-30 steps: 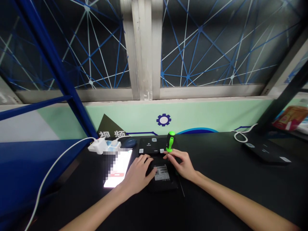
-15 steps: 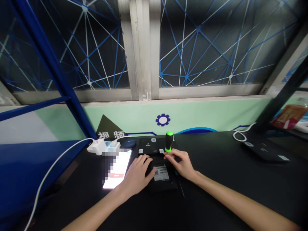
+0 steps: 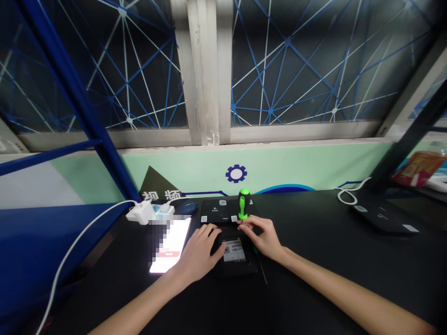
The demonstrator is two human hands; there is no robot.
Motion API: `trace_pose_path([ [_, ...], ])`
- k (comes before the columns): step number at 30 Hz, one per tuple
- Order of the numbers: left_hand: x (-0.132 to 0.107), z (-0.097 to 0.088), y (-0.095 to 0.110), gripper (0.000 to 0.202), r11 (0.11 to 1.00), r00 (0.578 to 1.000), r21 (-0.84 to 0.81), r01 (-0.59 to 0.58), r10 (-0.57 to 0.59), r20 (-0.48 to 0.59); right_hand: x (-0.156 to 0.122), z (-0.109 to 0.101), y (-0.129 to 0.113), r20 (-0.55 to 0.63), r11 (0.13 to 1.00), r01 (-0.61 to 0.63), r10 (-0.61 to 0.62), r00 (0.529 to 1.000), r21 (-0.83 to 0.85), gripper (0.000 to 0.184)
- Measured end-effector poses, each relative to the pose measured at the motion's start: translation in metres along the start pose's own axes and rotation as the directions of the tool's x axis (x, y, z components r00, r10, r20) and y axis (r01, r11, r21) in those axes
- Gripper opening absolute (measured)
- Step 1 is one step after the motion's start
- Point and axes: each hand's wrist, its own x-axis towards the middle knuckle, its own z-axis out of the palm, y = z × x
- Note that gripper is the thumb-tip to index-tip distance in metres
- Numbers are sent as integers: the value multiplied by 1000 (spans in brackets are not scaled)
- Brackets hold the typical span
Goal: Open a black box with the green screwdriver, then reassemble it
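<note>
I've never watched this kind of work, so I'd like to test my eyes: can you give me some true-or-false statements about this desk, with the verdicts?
1. The right hand is below the handle of the screwdriver. True.
2. The left hand grips the screwdriver. False: it lies on the black box with the white label.
3. The screwdriver stands roughly upright, handle on top. True.
4. The phone has a dark screen. False: the screen is brightly lit.
5. The mouse lies farther from the person than the labelled box. True.
</note>
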Motion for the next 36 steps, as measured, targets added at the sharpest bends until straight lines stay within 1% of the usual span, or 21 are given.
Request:
trace_pose_path([
  [3,0,0,1,31,1000,1000,6,5,-5,2,0,1,0,-12,1000,-7,7,1000,7,14],
  [10,0,-1,0,31,1000,1000,16,-9,9,-6,1,-1,-3,45,999,28,-29,999,20,18],
  [15,0,-2,1,31,1000,1000,15,0,0,23,1,-4,-4,59,999,25,-27,998,29,16],
  [26,1,-3,2,31,1000,1000,7,12,-12,18,1,0,1,-8,999,1,-1,1000,-39,13],
  [29,1,-2,2,30,1000,1000,3,14,-14,19,1,-1,-2,17,999,16,-16,1000,-32,12],
  [33,2,-1,1,31,1000,1000,-4,7,-7,10,0,-5,-6,77,998,46,-49,996,36,15],
  [36,2,-2,1,31,1000,1000,-1,12,-12,17,-1,-5,-6,74,997,49,-53,996,55,13],
])
